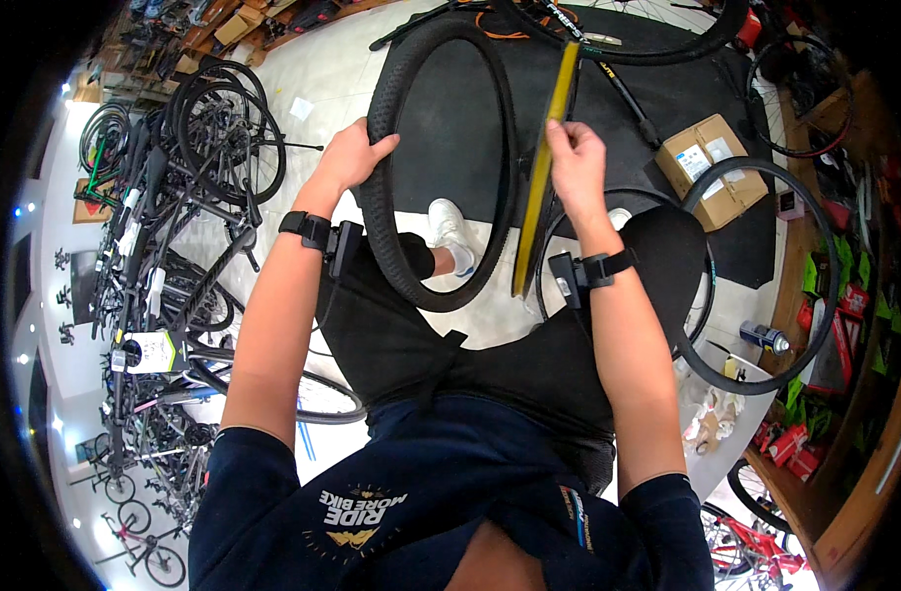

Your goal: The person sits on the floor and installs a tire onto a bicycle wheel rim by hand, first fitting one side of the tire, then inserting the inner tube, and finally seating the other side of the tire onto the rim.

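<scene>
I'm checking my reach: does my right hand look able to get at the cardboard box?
Probably not as it stands: the right hand grips the yellow-banded rim, and a black hoop crosses part of the cardboard box, whose far side looks uncovered.

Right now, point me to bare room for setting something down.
The black mat has a patch between the upper wheel and the cardboard box; pale floor shows between the parked bikes and the knobby tire, around a scrap of paper. Shelves at right are crowded.

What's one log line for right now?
left hand: holds black tire; right hand: holds yellow-banded rim; nearby: cardboard box on black mat
</scene>
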{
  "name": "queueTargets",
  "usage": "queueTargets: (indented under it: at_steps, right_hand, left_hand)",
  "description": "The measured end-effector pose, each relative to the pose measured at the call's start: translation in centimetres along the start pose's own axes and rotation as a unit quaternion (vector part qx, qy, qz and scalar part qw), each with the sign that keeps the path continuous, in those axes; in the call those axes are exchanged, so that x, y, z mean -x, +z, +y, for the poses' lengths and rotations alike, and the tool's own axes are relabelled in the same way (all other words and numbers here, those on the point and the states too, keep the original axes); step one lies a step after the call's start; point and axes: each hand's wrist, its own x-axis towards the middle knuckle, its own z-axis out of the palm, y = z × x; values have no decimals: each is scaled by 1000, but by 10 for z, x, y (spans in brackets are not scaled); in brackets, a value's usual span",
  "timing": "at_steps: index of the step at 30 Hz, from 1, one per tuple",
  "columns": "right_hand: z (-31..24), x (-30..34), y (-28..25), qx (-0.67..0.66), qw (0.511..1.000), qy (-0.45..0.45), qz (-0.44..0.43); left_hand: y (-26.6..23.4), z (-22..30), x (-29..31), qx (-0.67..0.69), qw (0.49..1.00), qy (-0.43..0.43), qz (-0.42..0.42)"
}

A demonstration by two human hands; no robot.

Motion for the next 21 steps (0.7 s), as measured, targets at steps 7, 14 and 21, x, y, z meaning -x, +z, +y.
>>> queueTargets:
  at_steps: [7, 14, 21]
  right_hand:
    - [-4, 8, 35, -7, 998, -41, -49]
    - [-17, 18, 55, 1, 994, -61, -91]
    - [-23, 37, 84, -17, 992, -103, -73]
  left_hand:
    - [3, -23, 1, 66, 996, 24, -55]
    - [-3, -25, 20, 126, 986, 14, -111]
    - [7, -33, 22, 136, 989, 32, -57]
